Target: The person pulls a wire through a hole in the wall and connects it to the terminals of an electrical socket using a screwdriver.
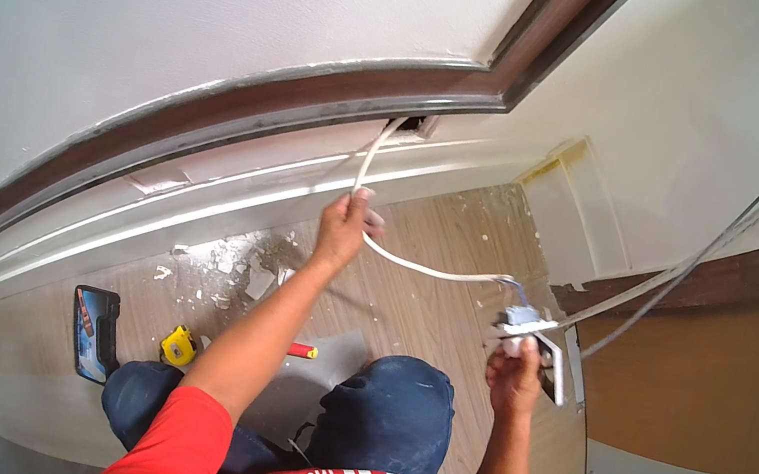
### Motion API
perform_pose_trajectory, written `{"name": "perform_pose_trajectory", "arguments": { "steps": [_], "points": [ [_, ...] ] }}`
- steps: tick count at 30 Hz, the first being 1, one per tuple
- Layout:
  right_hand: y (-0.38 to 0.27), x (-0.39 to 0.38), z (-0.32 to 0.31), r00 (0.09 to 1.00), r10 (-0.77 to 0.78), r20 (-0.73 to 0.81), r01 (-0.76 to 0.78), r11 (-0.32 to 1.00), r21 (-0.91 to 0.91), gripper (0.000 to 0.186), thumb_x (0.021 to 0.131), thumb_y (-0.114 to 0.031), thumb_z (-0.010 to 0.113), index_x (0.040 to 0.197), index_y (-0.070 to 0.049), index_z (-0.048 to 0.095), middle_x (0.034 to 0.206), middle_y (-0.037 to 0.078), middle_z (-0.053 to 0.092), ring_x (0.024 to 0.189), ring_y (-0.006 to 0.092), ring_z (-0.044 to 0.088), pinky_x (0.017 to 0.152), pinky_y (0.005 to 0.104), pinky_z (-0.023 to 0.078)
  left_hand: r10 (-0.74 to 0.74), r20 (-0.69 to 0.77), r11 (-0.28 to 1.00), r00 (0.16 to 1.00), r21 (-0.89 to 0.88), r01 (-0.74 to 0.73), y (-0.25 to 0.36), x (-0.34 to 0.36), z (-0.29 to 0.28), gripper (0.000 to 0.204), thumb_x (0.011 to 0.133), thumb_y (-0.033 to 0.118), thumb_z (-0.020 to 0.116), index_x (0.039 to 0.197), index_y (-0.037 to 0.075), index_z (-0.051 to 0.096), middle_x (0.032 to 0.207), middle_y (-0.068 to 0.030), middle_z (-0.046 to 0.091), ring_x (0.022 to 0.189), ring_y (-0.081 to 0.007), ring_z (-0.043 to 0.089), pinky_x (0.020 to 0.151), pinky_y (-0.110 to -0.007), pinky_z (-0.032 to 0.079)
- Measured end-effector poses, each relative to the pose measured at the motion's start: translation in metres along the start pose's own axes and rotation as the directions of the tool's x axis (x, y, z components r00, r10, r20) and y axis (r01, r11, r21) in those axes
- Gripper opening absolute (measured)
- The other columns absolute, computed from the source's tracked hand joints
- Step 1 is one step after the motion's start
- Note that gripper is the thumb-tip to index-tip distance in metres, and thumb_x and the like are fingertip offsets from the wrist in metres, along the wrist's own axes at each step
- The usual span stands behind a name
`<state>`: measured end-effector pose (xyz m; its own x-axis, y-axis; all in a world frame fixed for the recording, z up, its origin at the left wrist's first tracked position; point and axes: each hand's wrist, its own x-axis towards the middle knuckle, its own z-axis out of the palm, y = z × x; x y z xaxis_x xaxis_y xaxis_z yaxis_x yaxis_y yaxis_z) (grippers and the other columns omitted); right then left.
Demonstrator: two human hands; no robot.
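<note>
A white cable (429, 270) comes out of a dark square hole (411, 125) in the wall, just under the brown moulding. My left hand (347, 227) is closed round this cable a short way below the hole. From there it sags to the right and ends in bluish wires at a white wall socket (526, 326). My right hand (515, 375) grips the socket, holding it tilted above the floor. Its frame and dark underside show beside my thumb.
Broken plaster (227, 269) lies on the wood floor by the skirting. A yellow tape measure (177, 346), a dark tool case (94, 334) and a red-and-yellow object (303, 350) are near my knees. A wooden cabinet (689, 383) stands at right, with loose cables (687, 276) hanging above it.
</note>
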<state>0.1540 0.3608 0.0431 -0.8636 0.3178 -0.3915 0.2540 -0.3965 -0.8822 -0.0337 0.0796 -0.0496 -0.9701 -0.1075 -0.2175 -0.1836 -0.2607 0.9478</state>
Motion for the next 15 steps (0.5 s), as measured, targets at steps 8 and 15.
{"name": "perform_pose_trajectory", "arguments": {
  "steps": [8,15],
  "points": [
    [0.060,0.030,0.020,0.996,-0.037,0.078,0.045,0.992,-0.114,0.049,0.097,-0.053,0.057,0.103,-0.005,0.060,0.076,0.005,0.058,0.063,0.0162,0.055,0.051,0.0301,0.040,0.165,-0.047,0.937,0.985,0.319,-0.142,0.022,0.002,-0.054,0.030,0.094,0.026,0.069,0.104,-0.002,0.070,0.080,-0.0022,0.068,0.073,-0.0078,0.058,0.068,-0.025,0.048],
    [0.031,-0.003,0.050,0.972,-0.198,0.129,0.229,0.927,-0.298,0.045,0.098,-0.044,0.060,0.103,0.000,0.059,0.080,0.010,0.059,0.063,0.0176,0.056,0.050,0.0304,0.043,0.028,-0.149,0.998,0.988,-0.051,-0.036,0.031,-0.026,-0.082,0.029,0.097,0.027,0.066,0.096,-0.002,0.068,0.078,-0.0014,0.064,0.071,-0.0080,0.061,0.066,-0.024,0.051]
  ]
}}
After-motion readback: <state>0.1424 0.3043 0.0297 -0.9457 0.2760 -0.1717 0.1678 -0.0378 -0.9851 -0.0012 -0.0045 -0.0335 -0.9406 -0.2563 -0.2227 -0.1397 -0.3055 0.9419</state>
